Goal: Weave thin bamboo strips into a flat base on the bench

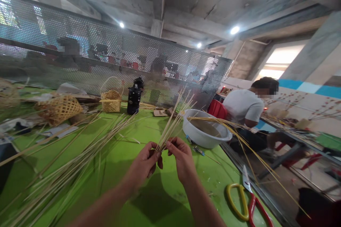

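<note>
Scissors (249, 202) lay nearest, by the right edge of the table (165, 198), well apart from both hands (yellow and red loops, blades pointing away). Left hand (144, 163) and right hand (182, 159) were both pinched on the lower end of the bundle (173, 122), fingertips almost meeting, just above the table. The bundle fanned up and away toward the bowl (206, 129).

My read on doing this well: hold the pinch tight at the base so the strips can't slide past each other, shift one strip at a time with a thumb, and avoid sharp bends, since strips this thin looked likely to split.

Loose strips (80, 159) lay spread over the table to my left, apart from my hands. The bowl sat beyond the right hand, long strips draped over its rim. Farther off were the bottle (134, 97), the baskets (60, 108) and the screen (160, 60). A person (243, 104) sat at the next bench on the right.

I couldn't read any brand, label or writing anywhere (bottle too dark to tell).
</note>
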Available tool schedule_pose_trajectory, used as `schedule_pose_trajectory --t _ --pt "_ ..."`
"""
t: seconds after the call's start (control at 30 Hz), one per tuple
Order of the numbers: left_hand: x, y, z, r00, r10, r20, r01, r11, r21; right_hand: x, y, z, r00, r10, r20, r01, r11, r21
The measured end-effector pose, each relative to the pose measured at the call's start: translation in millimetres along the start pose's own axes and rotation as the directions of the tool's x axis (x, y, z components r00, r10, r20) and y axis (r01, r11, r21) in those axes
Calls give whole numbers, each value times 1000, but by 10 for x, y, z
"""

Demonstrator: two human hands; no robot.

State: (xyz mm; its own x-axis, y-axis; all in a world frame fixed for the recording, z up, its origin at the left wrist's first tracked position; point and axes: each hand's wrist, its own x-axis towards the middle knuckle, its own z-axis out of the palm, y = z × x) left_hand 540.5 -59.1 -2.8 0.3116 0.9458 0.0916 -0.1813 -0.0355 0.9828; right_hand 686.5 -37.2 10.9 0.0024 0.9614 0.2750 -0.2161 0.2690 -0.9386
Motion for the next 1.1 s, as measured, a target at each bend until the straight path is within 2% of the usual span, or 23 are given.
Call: schedule_pose_trajectory --t 0.33,0.63,0.83,1.1 --pt "-27 -3 -14 999 31 -27 -30 999 39 -10 -19 2 1000 -5 -25 5 1000 6" --pt "18 -76 -30 1000 7 8 -7 1000 -18 -9 12 13 999 33 2 -33 984 176" --pt "25 -92 -15 1000 4 29 -3 1000 -20 -10 21 15 999 40 -11 -39 993 109" --pt "-57 32 23 1000 10 -1 -10 999 31 -7 16 15 1000 13 -16 -12 997 81"
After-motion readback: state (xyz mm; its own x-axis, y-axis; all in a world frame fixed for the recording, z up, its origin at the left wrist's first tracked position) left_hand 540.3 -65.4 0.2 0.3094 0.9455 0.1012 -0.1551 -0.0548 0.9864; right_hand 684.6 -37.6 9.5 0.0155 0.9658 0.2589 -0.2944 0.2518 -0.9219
